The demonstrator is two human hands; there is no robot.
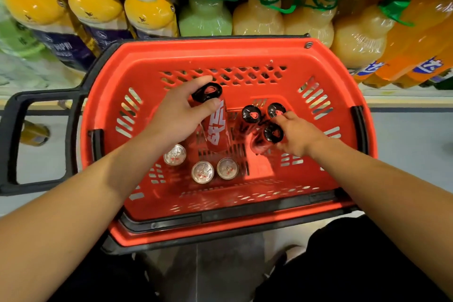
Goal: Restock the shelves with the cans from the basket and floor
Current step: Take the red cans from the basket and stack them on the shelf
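Note:
A red plastic basket (245, 52) stands on the floor in front of the shelf. My left hand (180, 111) grips a tall red can with a black top (217, 125), lifted and tilted above the basket floor. My right hand (297, 133) curls round another black-topped red can (266, 141) at the basket's right. Two more black-topped cans (251, 114) (276, 110) stand just beyond it. Three silver-topped cans (174, 154) (202, 171) (227, 168) stand upright near the basket's front.
The low shelf (404, 98) behind the basket holds large bottles of yellow juice (95, 5), pale juice (257, 14) and orange soda (416, 39). The basket's black handle (14, 140) lies out to the left over grey floor. One can (34, 133) lies on the floor, left.

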